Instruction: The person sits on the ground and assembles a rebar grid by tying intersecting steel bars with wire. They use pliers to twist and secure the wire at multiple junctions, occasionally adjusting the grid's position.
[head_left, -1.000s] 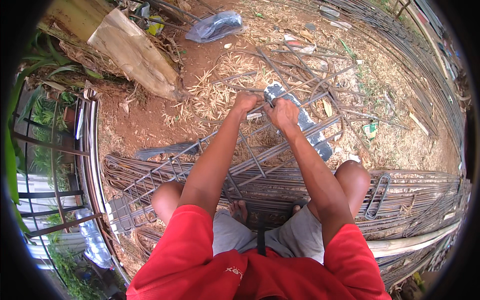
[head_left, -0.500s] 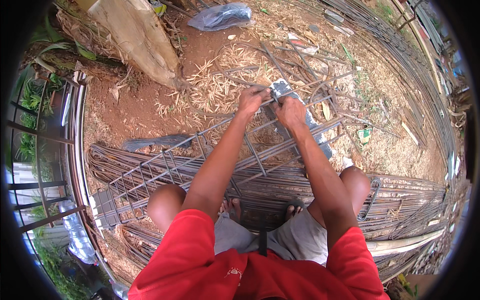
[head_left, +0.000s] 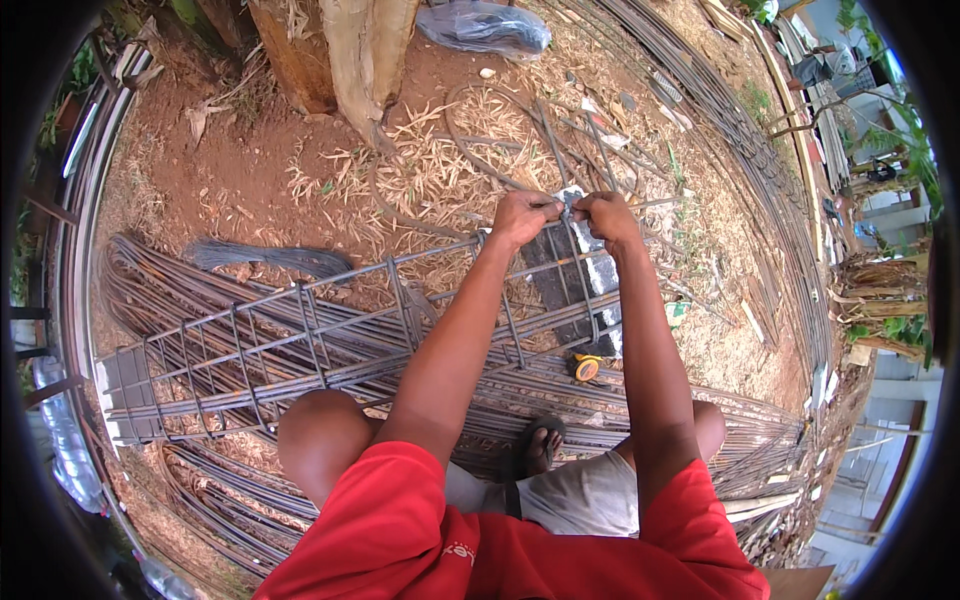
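Observation:
A long cage of steel rebar with square stirrups lies slanting across the ground before me. Its right end rests over a dark block with white edges, and its left end over another dark block. At the cage's far top bar, above the right block, my left hand is closed in a pinch. Just right of it, my right hand also pinches, its fingertips close to the left's at a stirrup. What the fingertips hold is too small to make out. A yellow and black tape measure sits by the near end of that block.
Bundles of rusty rebar run under and beside the cage. A hank of thin wire lies beyond it. Tree trunks and a clear plastic bag stand at the back. More long rods line the right side.
My view has turned toward the right. My hands have moved slightly apart, still at the cage's far top bar. The tape measure has come into sight.

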